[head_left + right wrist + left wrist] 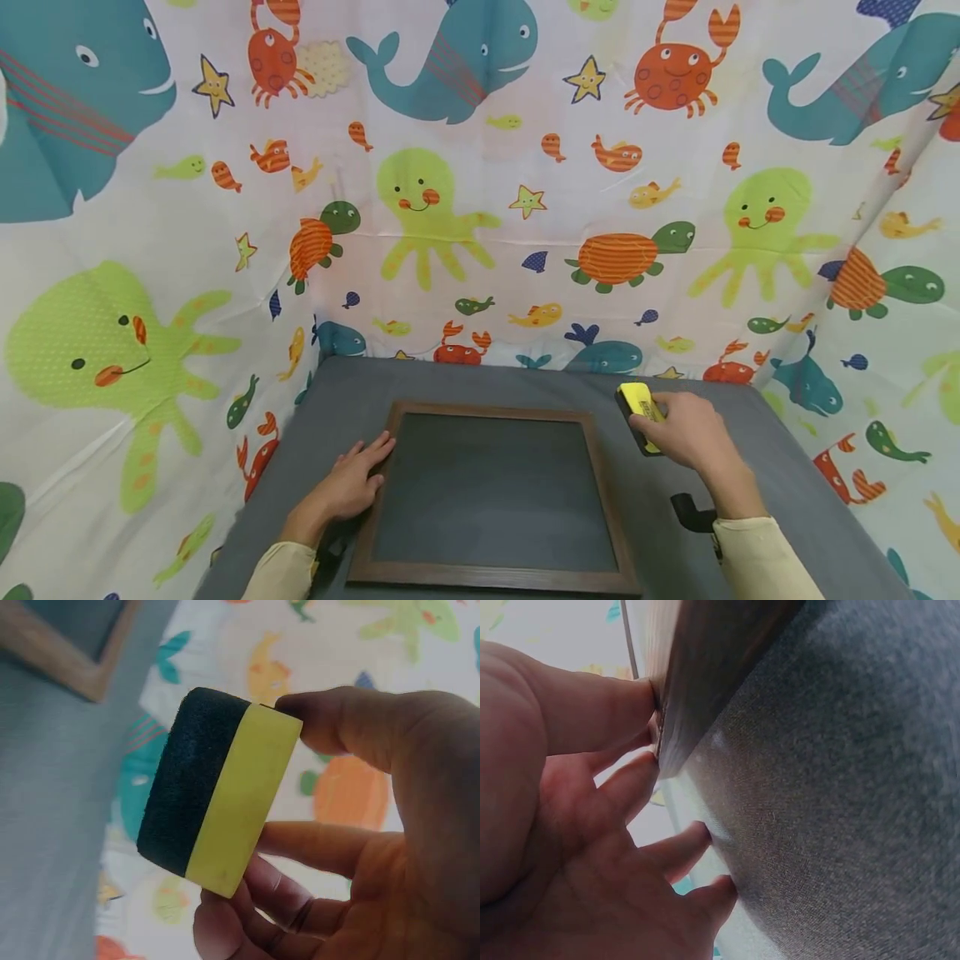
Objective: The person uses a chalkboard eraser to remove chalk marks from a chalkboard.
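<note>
A chalkboard (495, 492) with a brown wooden frame (495, 575) lies on the grey cloth. At the frame's left side, my left hand (351, 482) rests with its fingers extended, fingertips touching the edge. The left wrist view shows thumb and fingertips of that hand (592, 817) against the side of the wooden frame (705, 667), the lower fingers near the cloth. Beyond the board's right side, my right hand (693, 433) holds a yellow eraser (639, 404) with a black felt pad. In the right wrist view, thumb and fingers grip the eraser (244, 799) by its yellow part, felt facing away.
Grey cloth (652, 533) covers the table. A curtain (465, 225) printed with sea animals surrounds it at the back and both sides. A black curved piece (692, 512) sits at the right wrist, by the cream sleeve (765, 558).
</note>
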`<action>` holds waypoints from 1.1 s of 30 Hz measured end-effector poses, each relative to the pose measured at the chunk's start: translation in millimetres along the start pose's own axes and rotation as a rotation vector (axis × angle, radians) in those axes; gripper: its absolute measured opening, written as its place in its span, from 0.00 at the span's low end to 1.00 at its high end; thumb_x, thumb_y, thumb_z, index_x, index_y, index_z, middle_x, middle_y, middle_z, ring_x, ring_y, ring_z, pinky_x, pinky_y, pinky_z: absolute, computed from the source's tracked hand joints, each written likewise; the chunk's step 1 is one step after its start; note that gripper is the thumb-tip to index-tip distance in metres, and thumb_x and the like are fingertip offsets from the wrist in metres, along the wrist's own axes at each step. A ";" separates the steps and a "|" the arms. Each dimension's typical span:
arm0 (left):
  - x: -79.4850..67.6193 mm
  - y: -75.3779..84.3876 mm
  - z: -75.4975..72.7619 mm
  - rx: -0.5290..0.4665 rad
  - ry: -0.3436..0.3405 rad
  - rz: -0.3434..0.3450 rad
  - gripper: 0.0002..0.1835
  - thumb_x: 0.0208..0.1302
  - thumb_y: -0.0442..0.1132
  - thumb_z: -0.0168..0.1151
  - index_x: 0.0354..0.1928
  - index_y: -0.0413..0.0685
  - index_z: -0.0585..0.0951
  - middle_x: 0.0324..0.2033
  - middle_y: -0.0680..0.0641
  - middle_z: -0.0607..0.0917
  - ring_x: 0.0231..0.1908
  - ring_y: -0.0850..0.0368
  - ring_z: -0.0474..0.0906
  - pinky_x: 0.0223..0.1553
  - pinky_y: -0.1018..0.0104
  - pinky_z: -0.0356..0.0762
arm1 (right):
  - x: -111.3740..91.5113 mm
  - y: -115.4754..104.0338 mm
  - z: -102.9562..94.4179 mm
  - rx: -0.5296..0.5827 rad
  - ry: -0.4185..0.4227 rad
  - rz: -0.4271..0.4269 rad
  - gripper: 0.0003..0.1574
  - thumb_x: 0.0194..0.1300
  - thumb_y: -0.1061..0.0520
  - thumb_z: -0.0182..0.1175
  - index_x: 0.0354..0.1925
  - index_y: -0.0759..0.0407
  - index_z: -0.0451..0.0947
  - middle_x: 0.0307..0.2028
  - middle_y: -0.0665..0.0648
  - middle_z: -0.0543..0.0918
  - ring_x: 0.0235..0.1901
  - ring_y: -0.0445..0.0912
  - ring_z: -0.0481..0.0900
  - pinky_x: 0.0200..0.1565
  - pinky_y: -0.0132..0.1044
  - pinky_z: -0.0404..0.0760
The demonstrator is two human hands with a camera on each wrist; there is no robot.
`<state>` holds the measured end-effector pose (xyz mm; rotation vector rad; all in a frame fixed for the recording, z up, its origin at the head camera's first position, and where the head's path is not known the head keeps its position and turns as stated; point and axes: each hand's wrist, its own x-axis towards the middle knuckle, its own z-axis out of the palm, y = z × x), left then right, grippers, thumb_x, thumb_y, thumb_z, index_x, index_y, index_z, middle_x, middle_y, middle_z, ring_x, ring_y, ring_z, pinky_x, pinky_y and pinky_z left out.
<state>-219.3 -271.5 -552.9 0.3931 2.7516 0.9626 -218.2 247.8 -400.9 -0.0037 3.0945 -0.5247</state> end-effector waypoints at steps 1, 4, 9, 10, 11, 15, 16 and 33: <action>-0.5 -1.5 -0.4 0.000 0.001 -0.001 0.36 0.78 0.28 0.59 0.85 0.44 0.66 0.87 0.41 0.58 0.84 0.21 0.46 0.77 0.14 0.40 | -0.6 4.4 4.9 0.000 -0.012 0.024 0.41 0.72 0.40 0.69 0.64 0.72 0.81 0.37 0.62 0.85 0.33 0.51 0.81 0.31 0.42 0.79; -1.7 -5.8 -2.0 -0.007 0.002 -0.003 0.36 0.78 0.28 0.59 0.85 0.44 0.65 0.87 0.40 0.57 0.84 0.21 0.45 0.76 0.14 0.39 | -2.8 16.8 22.4 -0.005 -0.042 0.072 0.44 0.71 0.38 0.70 0.64 0.75 0.80 0.39 0.64 0.85 0.33 0.52 0.81 0.32 0.43 0.80; -3.6 -10.9 -5.1 -0.009 -0.002 -0.003 0.36 0.78 0.28 0.58 0.86 0.44 0.65 0.87 0.40 0.57 0.84 0.20 0.45 0.76 0.13 0.39 | -7.2 30.5 55.3 0.004 -0.100 0.124 0.48 0.69 0.37 0.72 0.66 0.76 0.79 0.40 0.65 0.86 0.33 0.53 0.79 0.32 0.45 0.78; -4.2 -11.2 -5.9 -0.007 -0.001 -0.002 0.36 0.78 0.28 0.58 0.86 0.44 0.64 0.87 0.40 0.57 0.84 0.20 0.45 0.75 0.13 0.39 | -7.8 32.0 61.8 0.005 -0.110 0.130 0.48 0.69 0.36 0.72 0.66 0.76 0.79 0.40 0.65 0.86 0.33 0.53 0.79 0.33 0.45 0.77; -4.9 -11.1 -6.7 -0.006 -0.001 -0.001 0.36 0.78 0.28 0.58 0.86 0.44 0.64 0.87 0.40 0.57 0.84 0.19 0.45 0.75 0.13 0.39 | -8.2 33.1 68.1 0.007 -0.117 0.133 0.47 0.69 0.37 0.72 0.65 0.76 0.80 0.39 0.64 0.86 0.33 0.53 0.79 0.33 0.45 0.77; -6.9 -10.6 -7.7 -0.010 -0.003 -0.002 0.36 0.78 0.27 0.58 0.85 0.43 0.65 0.87 0.39 0.57 0.83 0.19 0.45 0.75 0.12 0.39 | -10.5 35.7 90.5 0.009 -0.133 0.160 0.45 0.68 0.37 0.73 0.60 0.76 0.82 0.37 0.63 0.85 0.33 0.53 0.78 0.34 0.46 0.78; -7.3 -10.5 -7.7 -0.013 -0.004 -0.002 0.36 0.78 0.27 0.58 0.85 0.43 0.65 0.87 0.39 0.57 0.83 0.19 0.45 0.75 0.12 0.39 | -11.4 35.8 94.9 0.009 -0.134 0.167 0.45 0.67 0.37 0.74 0.58 0.76 0.82 0.36 0.63 0.85 0.33 0.54 0.78 0.35 0.47 0.78; -12.7 -4.5 -14.3 0.046 0.039 0.057 0.39 0.77 0.28 0.60 0.86 0.38 0.61 0.86 0.33 0.57 0.82 0.19 0.50 0.78 0.19 0.49 | -17.0 36.1 94.0 -0.062 -0.165 0.121 0.48 0.72 0.30 0.68 0.49 0.78 0.81 0.38 0.69 0.85 0.38 0.61 0.84 0.40 0.56 0.85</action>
